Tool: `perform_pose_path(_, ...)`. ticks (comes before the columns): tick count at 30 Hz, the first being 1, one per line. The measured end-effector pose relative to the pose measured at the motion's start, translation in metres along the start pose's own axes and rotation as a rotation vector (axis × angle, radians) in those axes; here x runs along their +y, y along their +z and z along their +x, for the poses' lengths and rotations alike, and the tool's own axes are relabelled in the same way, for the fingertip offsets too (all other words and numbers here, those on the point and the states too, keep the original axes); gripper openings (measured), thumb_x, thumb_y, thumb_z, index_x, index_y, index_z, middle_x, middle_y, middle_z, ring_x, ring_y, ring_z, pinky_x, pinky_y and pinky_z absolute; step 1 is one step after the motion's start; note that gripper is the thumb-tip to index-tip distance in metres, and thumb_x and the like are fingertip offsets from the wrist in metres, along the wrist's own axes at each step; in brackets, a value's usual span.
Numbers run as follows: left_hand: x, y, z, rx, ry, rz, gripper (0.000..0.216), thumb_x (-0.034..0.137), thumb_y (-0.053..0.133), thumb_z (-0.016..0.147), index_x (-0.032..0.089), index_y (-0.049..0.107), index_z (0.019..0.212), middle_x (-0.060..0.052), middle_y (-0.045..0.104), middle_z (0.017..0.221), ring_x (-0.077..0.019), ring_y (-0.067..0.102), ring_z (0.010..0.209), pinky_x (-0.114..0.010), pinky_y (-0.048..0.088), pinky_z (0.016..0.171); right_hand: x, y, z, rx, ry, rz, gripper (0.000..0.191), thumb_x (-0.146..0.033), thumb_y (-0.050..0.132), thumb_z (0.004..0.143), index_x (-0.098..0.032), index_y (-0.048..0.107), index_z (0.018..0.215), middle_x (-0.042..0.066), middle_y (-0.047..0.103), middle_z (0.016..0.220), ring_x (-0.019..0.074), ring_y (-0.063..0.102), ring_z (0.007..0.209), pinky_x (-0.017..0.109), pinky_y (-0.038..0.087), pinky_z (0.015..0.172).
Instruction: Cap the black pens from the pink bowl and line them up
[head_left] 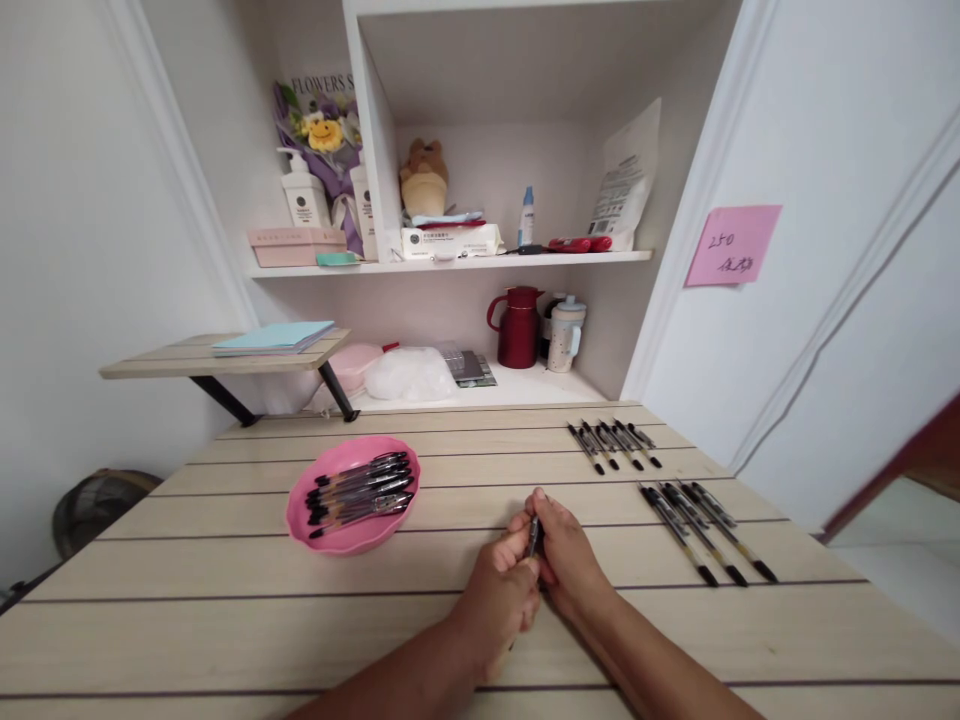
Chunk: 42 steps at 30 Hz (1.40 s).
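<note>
At the middle of the table, my left hand and my right hand meet around a dark pen. The left fingers wrap its lower part, while the right thumb and fingers close on its upper end; much of the pen is hidden between them. To the left, a pink bowl with a wavy rim holds several black-capped pens. On the right, pens lie side by side in two slanted groups: a farther group and a nearer group, with caps set beside or against the barrels.
A small raised shelf with blue paper stands at the table's left rear. Behind the table, a white cabinet holds a red jug, a light cup and a plastic bag. A pink note is stuck on the right wall.
</note>
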<state>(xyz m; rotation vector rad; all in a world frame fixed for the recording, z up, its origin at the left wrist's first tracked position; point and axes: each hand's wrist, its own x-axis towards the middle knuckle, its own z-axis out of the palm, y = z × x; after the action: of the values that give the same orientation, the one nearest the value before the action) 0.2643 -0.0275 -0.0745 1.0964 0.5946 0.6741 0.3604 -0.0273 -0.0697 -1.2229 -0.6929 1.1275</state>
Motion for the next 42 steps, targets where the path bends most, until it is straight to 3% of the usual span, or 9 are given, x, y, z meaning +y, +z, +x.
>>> perform_pose_path(7, 0.003, 0.003, -0.001, -0.018, -0.004, 0.003, 0.056, 0.027, 0.053, 0.072, 0.018, 0.039, 0.126, 0.008, 0.04, 0.055, 0.0, 0.021, 0.03, -0.018, 0.014, 0.033, -0.003, -0.002, -0.002, 0.029, -0.052, -0.032, 0.038, -0.055, 0.044, 0.074, -0.019, 0.048, 0.063, 0.0, 0.059, 0.056, 0.0056, 0.035, 0.031, 0.02, 0.021, 0.029)
perform_pose_path(12, 0.0, 0.004, 0.0, 0.11, 0.009, 0.03, 0.031, 0.03, 0.055, 0.07, 0.014, 0.054, 0.097, 0.004, 0.051, 0.063, -0.0003, 0.03, 0.032, -0.017, 0.017, 0.032, -0.004, -0.004, -0.004, -0.043, -0.024, -0.021, 0.039, -0.058, 0.043, 0.074, -0.019, 0.05, 0.072, 0.001, 0.063, 0.066, 0.0036, 0.03, 0.027, 0.02, 0.018, 0.026)
perform_pose_path(20, 0.0, 0.006, -0.003, 0.035, 0.023, -0.11, 0.019, 0.027, 0.056, 0.068, 0.015, 0.049, 0.081, 0.004, 0.051, 0.061, -0.0002, 0.027, 0.032, -0.017, 0.012, 0.033, -0.004, -0.004, -0.002, -0.056, -0.062, 0.109, 0.04, -0.06, 0.046, 0.072, -0.021, 0.045, 0.062, -0.002, 0.051, 0.046, 0.0101, 0.048, 0.04, 0.019, 0.03, 0.034)
perform_pose_path(27, 0.002, 0.005, -0.008, -0.036, -0.019, -0.099, 0.04, 0.027, 0.054, 0.072, 0.019, 0.048, 0.111, 0.004, 0.052, 0.068, 0.001, 0.026, 0.031, -0.018, 0.014, 0.032, -0.002, -0.009, 0.0, -0.121, -0.032, 0.146, 0.039, -0.06, 0.049, 0.07, -0.021, 0.047, 0.072, -0.002, 0.057, 0.057, 0.0034, 0.029, 0.026, 0.018, 0.015, 0.025)
perform_pose_path(30, 0.002, 0.003, -0.008, -0.074, -0.035, -0.092, 0.038, 0.025, 0.052, 0.073, 0.016, 0.051, 0.109, 0.001, 0.056, 0.07, 0.0007, 0.028, 0.031, -0.018, 0.013, 0.031, -0.005, -0.011, 0.004, -0.118, -0.055, 0.265, 0.033, -0.055, 0.052, 0.071, -0.023, 0.048, 0.077, -0.001, 0.059, 0.064, 0.0088, 0.047, 0.039, 0.018, 0.027, 0.028)
perform_pose_path(32, 0.002, 0.002, -0.008, -0.075, -0.056, -0.082, 0.035, 0.025, 0.051, 0.072, 0.015, 0.053, 0.105, 0.001, 0.055, 0.067, 0.0006, 0.029, 0.031, -0.017, 0.014, 0.031, -0.009, -0.016, 0.009, -0.078, -0.092, 0.36, 0.029, -0.051, 0.055, 0.071, -0.023, 0.049, 0.075, -0.001, 0.058, 0.066, 0.0137, 0.056, 0.058, 0.022, 0.042, 0.042)
perform_pose_path(34, 0.003, 0.001, -0.008, -0.066, -0.076, -0.068, 0.035, 0.025, 0.052, 0.071, 0.014, 0.053, 0.104, 0.003, 0.055, 0.063, 0.0004, 0.029, 0.03, -0.017, 0.014, 0.031, -0.014, -0.024, 0.016, -0.009, -0.134, 0.406, 0.03, -0.051, 0.056, 0.071, -0.022, 0.051, 0.072, -0.001, 0.057, 0.067, 0.0139, 0.057, 0.063, 0.026, 0.046, 0.054)
perform_pose_path(38, 0.004, -0.001, -0.008, -0.034, -0.095, -0.072, 0.039, 0.025, 0.053, 0.07, 0.014, 0.051, 0.108, 0.004, 0.054, 0.06, -0.0002, 0.03, 0.03, -0.017, 0.014, 0.031, -0.018, -0.039, 0.026, 0.149, -0.204, 0.336, 0.037, -0.054, 0.054, 0.07, -0.018, 0.058, 0.069, -0.004, 0.046, 0.054, 0.0058, 0.038, 0.042, 0.02, 0.032, 0.039)
perform_pose_path(42, 0.006, -0.002, -0.007, -0.016, -0.077, -0.082, 0.039, 0.027, 0.053, 0.071, 0.014, 0.05, 0.108, 0.004, 0.054, 0.059, -0.0002, 0.03, 0.03, -0.017, 0.014, 0.031, -0.012, -0.042, 0.028, 0.151, -0.161, 0.189, 0.041, -0.054, 0.058, 0.067, -0.014, 0.062, 0.075, -0.006, 0.043, 0.05, 0.0035, 0.031, 0.038, 0.019, 0.021, 0.034)
